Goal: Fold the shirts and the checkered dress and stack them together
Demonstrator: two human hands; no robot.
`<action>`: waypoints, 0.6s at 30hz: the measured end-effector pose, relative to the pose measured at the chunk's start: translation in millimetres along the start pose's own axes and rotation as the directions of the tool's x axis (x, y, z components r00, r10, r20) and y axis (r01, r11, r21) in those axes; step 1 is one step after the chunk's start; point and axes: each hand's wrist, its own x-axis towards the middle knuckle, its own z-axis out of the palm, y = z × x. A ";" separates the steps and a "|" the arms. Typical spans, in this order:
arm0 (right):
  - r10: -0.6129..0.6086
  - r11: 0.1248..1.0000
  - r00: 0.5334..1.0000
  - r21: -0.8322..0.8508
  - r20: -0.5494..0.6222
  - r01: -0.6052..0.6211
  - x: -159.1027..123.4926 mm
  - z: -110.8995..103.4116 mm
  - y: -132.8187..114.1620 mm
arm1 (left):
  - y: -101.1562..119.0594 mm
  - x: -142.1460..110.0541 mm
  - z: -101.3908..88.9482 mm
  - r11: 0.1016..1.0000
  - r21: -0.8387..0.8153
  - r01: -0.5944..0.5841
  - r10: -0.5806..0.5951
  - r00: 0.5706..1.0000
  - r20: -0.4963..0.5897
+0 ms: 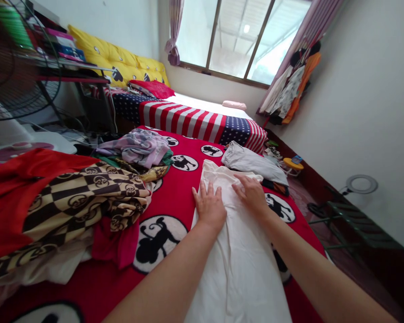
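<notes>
A white garment [235,251] lies stretched lengthwise on the red bedspread [178,188] with black-and-white round figures. My left hand [208,204] rests flat on the garment's left side, fingers spread and open. My right hand [252,190] lies flat beside it on the upper middle of the same cloth, fingers stretched out. Neither hand grips anything. A folded grey-white garment [252,160] sits just beyond the white one.
A heap of clothes lies to the left: a brown-and-cream checked cloth [87,193], a red cloth [23,179], a lilac bundle [141,148]. A stars-and-stripes bed [195,119] stands behind. A fan [10,67] and shelf are far left; a green rack [357,224] on the floor right.
</notes>
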 end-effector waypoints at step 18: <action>0.196 0.923 0.938 -0.377 0.287 -0.077 -24.5 10.5 -1.2 | -20.1 9.5 -2.1 0.987 0.123 -0.108 0.090 0.986 0.142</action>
